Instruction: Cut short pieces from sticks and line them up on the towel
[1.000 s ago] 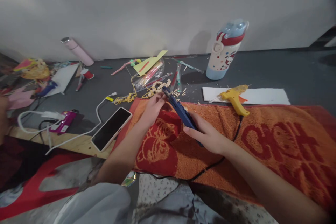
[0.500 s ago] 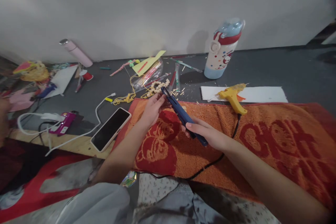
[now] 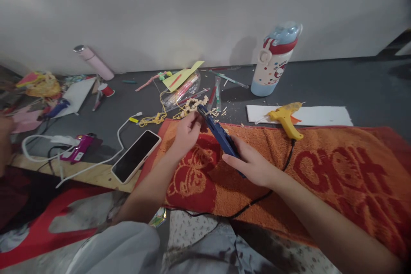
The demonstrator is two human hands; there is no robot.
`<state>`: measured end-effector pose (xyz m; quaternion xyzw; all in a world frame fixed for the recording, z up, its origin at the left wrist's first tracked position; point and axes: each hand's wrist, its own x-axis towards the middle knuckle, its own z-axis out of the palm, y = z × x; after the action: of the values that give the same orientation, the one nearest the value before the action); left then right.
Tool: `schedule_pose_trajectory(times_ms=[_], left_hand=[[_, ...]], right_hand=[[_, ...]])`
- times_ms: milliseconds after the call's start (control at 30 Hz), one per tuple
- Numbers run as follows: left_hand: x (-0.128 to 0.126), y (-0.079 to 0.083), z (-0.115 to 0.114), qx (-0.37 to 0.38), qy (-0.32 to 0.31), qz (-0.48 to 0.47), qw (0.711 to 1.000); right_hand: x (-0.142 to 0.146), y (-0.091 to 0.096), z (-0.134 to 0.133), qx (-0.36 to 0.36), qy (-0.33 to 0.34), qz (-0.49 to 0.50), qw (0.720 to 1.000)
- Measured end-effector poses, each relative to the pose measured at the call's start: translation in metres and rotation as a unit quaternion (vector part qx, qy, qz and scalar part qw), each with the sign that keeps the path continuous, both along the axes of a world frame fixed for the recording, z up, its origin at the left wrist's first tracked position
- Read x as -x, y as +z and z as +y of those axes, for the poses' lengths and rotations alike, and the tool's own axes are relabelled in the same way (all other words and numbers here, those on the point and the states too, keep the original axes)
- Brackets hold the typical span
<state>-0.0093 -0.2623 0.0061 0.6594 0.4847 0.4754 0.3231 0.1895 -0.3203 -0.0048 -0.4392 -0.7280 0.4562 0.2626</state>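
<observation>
My right hand (image 3: 248, 160) is wrapped around a long dark-blue pliers-like tool (image 3: 221, 135), its thumb lying along the near side. The tool slants over the orange towel (image 3: 257, 137), its dark tip pointing away and to the left. At that tip my left hand (image 3: 189, 128) is closed, thumb and fingers pinched together; what they hold is too small to make out. Just beyond the tip lie a cluster of small cream-coloured pieces (image 3: 194, 106) and scattered short bits (image 3: 220, 112).
A yellow glue gun (image 3: 285, 120) rests on a white strip (image 3: 327, 115), its black cord crossing the towel. A cartoon bottle (image 3: 271, 66) stands behind. To the left are a phone (image 3: 136, 156), white cable (image 3: 93, 169), purple adapter (image 3: 77, 147), and pink flask (image 3: 94, 62). Another person's hand (image 3: 4, 137) shows far left.
My right hand has shifted its grip, with the thumb now lower and the tool's near end swung slightly left. My left fingers have curled a little more by the tip.
</observation>
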Motion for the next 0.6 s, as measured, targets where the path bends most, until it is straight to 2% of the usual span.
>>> schedule_pose_trajectory(times_ms=[200, 333, 467, 600], left_hand=[[-0.0003, -0.0016, -0.0002, 0.081, -0.057, -0.153, 0.983], [-0.0027, 0.0003, -0.0011, 0.138, -0.057, -0.228, 0.962], [-0.0055, 0.0061, -0.0024, 0.19, -0.044, -0.272, 0.942], [-0.0042, 0.0048, -0.0011, 0.17, -0.04, -0.263, 0.949]], right_hand=[[-0.0021, 0.0011, -0.0007, -0.027, 0.004, -0.023, 0.999], [-0.0024, -0.0004, 0.0006, -0.041, 0.001, -0.028, 0.999], [-0.0024, -0.0011, 0.0021, -0.051, 0.005, -0.032, 0.998], [-0.0024, -0.0025, 0.0026, -0.05, 0.0, -0.03, 0.998]])
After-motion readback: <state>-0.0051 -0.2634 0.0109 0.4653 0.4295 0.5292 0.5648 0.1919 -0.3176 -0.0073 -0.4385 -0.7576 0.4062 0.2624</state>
